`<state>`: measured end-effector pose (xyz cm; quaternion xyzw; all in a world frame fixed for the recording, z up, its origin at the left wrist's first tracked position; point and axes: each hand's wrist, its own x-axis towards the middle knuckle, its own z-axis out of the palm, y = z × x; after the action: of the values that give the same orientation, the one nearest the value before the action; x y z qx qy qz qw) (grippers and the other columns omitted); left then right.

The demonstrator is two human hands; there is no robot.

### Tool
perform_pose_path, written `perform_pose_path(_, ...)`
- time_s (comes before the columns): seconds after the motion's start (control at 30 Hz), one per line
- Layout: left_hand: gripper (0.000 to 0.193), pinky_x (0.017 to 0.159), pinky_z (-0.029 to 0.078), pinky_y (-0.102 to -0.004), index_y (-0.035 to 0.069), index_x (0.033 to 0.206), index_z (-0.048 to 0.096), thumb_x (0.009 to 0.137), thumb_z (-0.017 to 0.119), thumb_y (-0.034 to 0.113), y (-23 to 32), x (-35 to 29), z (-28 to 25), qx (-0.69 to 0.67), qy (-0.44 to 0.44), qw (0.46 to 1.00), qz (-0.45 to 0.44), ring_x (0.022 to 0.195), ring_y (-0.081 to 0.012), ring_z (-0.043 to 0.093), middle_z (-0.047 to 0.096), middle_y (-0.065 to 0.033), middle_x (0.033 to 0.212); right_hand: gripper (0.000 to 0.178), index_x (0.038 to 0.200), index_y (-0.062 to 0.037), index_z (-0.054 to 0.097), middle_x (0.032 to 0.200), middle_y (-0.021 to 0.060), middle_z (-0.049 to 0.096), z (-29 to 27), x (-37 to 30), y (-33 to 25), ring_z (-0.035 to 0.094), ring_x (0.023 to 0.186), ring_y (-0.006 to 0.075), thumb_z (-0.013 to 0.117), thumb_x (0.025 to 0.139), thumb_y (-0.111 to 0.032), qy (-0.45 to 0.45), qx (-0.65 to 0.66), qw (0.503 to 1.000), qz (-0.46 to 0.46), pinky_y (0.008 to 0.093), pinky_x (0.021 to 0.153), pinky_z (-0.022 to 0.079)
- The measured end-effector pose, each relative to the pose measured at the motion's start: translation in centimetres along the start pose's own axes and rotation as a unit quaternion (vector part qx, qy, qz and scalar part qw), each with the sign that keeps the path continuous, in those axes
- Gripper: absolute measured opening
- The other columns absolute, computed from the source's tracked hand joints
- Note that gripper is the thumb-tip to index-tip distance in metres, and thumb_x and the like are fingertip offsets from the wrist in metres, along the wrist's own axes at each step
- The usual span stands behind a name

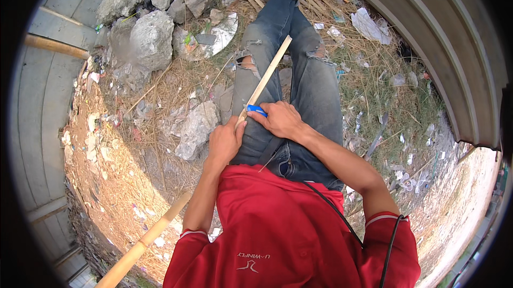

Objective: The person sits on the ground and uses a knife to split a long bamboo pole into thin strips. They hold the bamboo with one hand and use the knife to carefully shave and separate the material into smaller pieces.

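Grip: R hand (284, 121) clenched round short bright-blue plastic-looking tool (258, 110), held against long flat pale-wood strip (270, 70); L hand (223, 141), approx 8 o'clock from R, grasping strip's lower end. Strip runs to 1 o'clock, above faded-blue torn-knee jeans (318, 101). Jagged pale-grey rock (197, 132) nr L hand, 9–10 o'clock. Further out: rough grey boulder (152, 41), 11 o'clock; ridged brownish-grey sheet wall (443, 47), 2 o'clock; round yellowish bamboo pole (143, 242), 7 o'clock.
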<state>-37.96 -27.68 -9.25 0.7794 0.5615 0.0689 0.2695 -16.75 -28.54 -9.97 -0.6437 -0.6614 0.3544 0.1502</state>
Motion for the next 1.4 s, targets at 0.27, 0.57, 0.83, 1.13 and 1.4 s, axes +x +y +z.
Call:
perform_pose_path(0.27,0.027,0.062,0.048,-0.0594,0.008,0.101,0.062,0.104,0.06,0.035,-1.7,-6.0,-3.0,-0.045,-0.02,0.999,-0.014,0.069,-0.0522,0.063,0.063,-0.0265,0.067,0.063,0.091,-0.0014,0.074,0.084,0.0271,0.071,-4.9,3.3,3.0,0.069,0.085,0.0492,0.054,0.1,-0.061,0.122,-0.007,0.987,0.1,0.0576,0.078,0.054)
perform_pose_path(0.57,0.027,0.061,0.047,-0.0573,0.008,0.094,0.062,0.104,0.06,0.033,-4.3,-9.5,-3.9,-0.099,-0.053,0.992,-0.055,0.067,-0.0491,0.064,0.064,-0.0244,0.067,0.068,0.081,0.0031,0.069,0.066,0.021,0.066,-20.6,8.9,18.2,0.068,0.068,0.0371,0.053,0.103,-0.059,0.434,-0.006,0.882,0.187,0.0485,0.069,0.05)
perform_pose_path(0.83,0.03,0.065,0.049,-0.0576,0.007,0.097,0.06,0.106,0.055,0.035,-1.0,-2.0,0.2,-0.017,-0.009,1.0,0.014,0.071,-0.0511,0.064,0.066,-0.0245,0.074,0.031,0.072,-0.0148,0.047,0.059,-0.0051,0.045,-12.8,1.0,-2.8,0.042,0.048,0.0082,0.064,0.097,-0.021,0.038,0.72,0.64,-0.266,0.0338,0.086,0.048)
perform_pose_path(1.13,0.033,0.065,0.043,-0.0583,0.004,0.092,0.061,0.107,0.054,0.032,-1.0,-0.3,1.4,-0.083,0.013,0.996,-0.002,0.072,-0.052,0.061,0.064,-0.0274,0.074,0.034,0.055,-0.0038,0.047,0.044,0.0059,0.042,-6.6,-12.4,-22.0,0.036,0.032,0.0143,0.059,0.08,-0.023,-0.561,0.802,-0.041,-0.199,0.0277,0.029,0.029)
perform_pose_path(1.4,0.035,0.062,0.044,-0.0575,0.002,0.091,0.059,0.107,0.054,0.033,-0.7,-0.3,1.8,-0.079,0.039,0.996,0.007,0.069,-0.0523,0.06,0.062,-0.0278,0.07,0.036,0.055,-0.005,0.047,0.044,0.0053,0.042,-8.8,-12.3,-22.6,0.036,0.032,0.014,0.057,0.083,-0.026,-0.591,0.784,-0.054,-0.182,0.0275,0.029,0.029)
